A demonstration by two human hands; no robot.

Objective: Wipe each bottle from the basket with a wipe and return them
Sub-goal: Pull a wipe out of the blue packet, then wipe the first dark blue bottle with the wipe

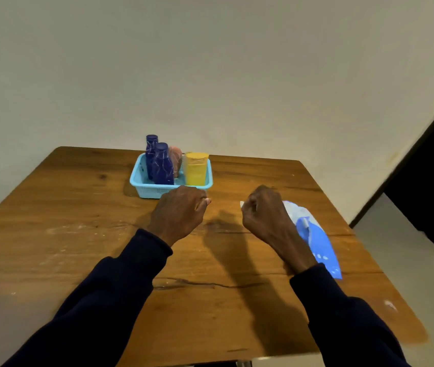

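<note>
Basket holds the bottles upright, long axes vertical. Left hand hovers just in front of the basket's near wall and is nearer; right hand is off to the basket's right, over the wipe pack. Hands apart, both curled into fists, nothing visibly held.

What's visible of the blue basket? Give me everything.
The basket is light blue and looks like plastic. It is rectangular, with low slotted walls and a flared rim. It sits flat at the far middle of the wooden table. Upright inside are two dark blue bottles at the left, a pink bottle behind and a yellow bottle at the right. The left hand overlaps its near wall in the picture; contact cannot be told.
</note>
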